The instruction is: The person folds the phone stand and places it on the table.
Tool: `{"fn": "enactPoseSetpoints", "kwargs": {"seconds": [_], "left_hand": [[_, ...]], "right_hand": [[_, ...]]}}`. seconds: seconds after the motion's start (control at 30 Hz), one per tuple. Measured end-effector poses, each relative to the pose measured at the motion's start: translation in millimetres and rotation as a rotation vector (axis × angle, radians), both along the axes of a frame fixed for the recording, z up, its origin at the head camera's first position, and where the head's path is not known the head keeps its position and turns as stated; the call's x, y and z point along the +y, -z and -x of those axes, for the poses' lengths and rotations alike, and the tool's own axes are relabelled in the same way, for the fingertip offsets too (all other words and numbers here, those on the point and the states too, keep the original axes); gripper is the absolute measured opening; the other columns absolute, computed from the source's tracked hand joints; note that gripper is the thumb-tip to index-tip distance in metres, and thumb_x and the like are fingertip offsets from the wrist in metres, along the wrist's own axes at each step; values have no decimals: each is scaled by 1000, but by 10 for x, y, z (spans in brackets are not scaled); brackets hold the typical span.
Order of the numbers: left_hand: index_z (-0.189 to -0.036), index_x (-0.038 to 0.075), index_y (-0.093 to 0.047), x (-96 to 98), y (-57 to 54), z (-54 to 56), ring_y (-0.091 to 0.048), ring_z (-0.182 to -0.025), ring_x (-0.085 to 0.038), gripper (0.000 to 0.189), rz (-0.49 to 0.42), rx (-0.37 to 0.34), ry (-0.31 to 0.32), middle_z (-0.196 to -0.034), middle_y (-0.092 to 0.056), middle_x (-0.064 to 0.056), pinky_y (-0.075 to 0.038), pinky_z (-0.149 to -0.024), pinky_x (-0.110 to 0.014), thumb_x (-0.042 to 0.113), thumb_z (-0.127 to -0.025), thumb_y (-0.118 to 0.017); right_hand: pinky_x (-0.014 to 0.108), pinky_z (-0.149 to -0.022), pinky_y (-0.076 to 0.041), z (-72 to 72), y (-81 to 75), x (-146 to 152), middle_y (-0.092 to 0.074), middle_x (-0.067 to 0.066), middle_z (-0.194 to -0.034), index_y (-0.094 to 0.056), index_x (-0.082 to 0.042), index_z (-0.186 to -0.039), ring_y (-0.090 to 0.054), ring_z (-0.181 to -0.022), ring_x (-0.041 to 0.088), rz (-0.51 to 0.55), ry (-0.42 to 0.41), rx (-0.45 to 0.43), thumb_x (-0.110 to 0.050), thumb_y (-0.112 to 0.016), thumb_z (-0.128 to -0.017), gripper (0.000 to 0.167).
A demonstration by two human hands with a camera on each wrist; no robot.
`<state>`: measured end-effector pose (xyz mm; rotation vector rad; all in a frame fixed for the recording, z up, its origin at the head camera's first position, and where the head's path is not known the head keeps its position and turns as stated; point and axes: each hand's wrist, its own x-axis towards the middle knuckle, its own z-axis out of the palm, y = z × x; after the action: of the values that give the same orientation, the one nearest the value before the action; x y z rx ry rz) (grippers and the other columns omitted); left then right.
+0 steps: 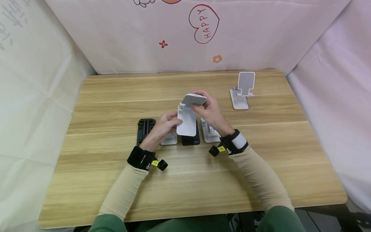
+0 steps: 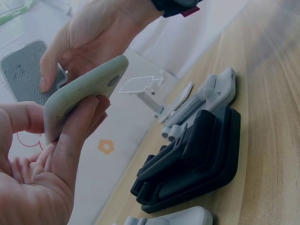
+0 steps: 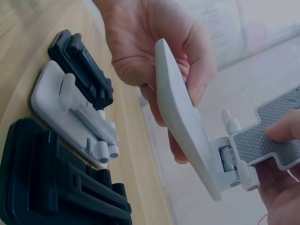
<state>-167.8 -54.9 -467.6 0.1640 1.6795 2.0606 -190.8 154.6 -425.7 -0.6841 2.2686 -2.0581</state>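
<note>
A white phone stand (image 1: pixel 186 124) is held up above the table between both hands, its grey-padded plate (image 3: pixel 267 133) swung out from the base at the hinge. My left hand (image 1: pixel 163 128) grips the base by its edge, thumb on one face and fingers behind. At the other end, my right hand (image 1: pixel 213 112) pinches the plate, with the thumb pressed on the grey pad. Below the hands lie folded stands in a row: a black one (image 1: pixel 145 127), a white one (image 1: pixel 170 139), another black one (image 1: pixel 191 140) and another white one (image 1: pixel 210 133), partly hidden.
An unfolded white stand (image 1: pixel 246 84) stands upright at the back right of the wooden table (image 1: pixel 116 96). Pale printed cloth (image 1: pixel 130 38) hangs behind the table and along both sides.
</note>
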Motion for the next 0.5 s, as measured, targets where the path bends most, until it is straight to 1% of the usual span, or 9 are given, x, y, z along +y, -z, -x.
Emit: {"fn": "enactPoseSetpoints", "kwargs": {"seconds": [0.03,0.1,0.13,0.2,0.27,0.33,0.37,0.43,0.5], "left_hand": [[-148,-11,-44,3,-2,-2,-75,-86,-13,52,2,3,0,-134,-60,-36,-63,-72,-27,0,-98,-53],[-148,-11,-44,7,-6,-4,-75,-87,-13,52,7,6,-3,-135,-60,-35,-63,-73,-28,0,-98,-53],[-149,-10,-44,8,-8,-4,-75,-88,-14,52,13,7,-5,-135,-60,-34,-63,-74,-28,1,-98,-53],[-150,-9,-44,10,-12,-4,-75,-90,-15,53,27,7,-9,-136,-61,-32,-64,-75,-29,1,-99,-54],[-150,-7,-44,10,-14,-4,-75,-92,-16,53,43,0,-16,-136,-61,-31,-64,-77,-30,1,-99,-54],[-150,-6,-44,6,-11,-2,-75,-94,-18,53,61,-2,-22,-137,-61,-29,-64,-78,-31,2,-99,-55],[-151,-6,-45,4,-8,0,-74,-95,-19,53,69,-3,-25,-137,-62,-29,-63,-78,-31,2,-99,-55],[-151,-5,-45,1,-3,2,-74,-96,-20,53,83,-2,-29,-137,-62,-27,-63,-79,-31,3,-99,-55],[-151,-4,-45,0,3,2,-74,-97,-20,53,95,3,-31,-137,-62,-27,-63,-79,-31,3,-100,-55]], "right_hand": [[31,-99,-51,-5,-5,6,-62,21,-128,-54,8,-134,-60,-115,20,-2,-2,21,11,-63,-95,40],[31,-94,-54,-21,-33,20,-62,21,-130,-54,7,-135,-59,-114,19,-12,3,71,10,-64,-95,41],[31,-95,-54,-23,-51,26,-62,21,-130,-55,7,-136,-59,-115,19,-16,12,112,10,-64,-95,42],[32,-97,-54,-31,-109,39,-62,22,-129,-58,8,-135,-59,-115,22,-56,51,237,9,-67,-94,42],[32,-95,-54,-46,-186,51,-64,21,-125,-63,6,-131,-60,-113,26,-137,107,388,5,-71,-93,38],[32,-94,-52,-66,-271,55,-65,22,-117,-69,6,-124,-61,-109,31,-240,162,550,2,-74,-93,32],[32,-88,-52,-84,-315,56,-66,21,-113,-71,5,-121,-61,-104,32,-294,182,618,0,-75,-93,29],[30,-78,-49,-124,-397,52,-67,19,-107,-75,3,-115,-60,-95,32,-386,198,714,-2,-76,-93,23],[30,-71,-46,-165,-457,48,-67,17,-102,-76,2,-111,-58,-89,31,-457,200,760,-2,-76,-93,19]]}}
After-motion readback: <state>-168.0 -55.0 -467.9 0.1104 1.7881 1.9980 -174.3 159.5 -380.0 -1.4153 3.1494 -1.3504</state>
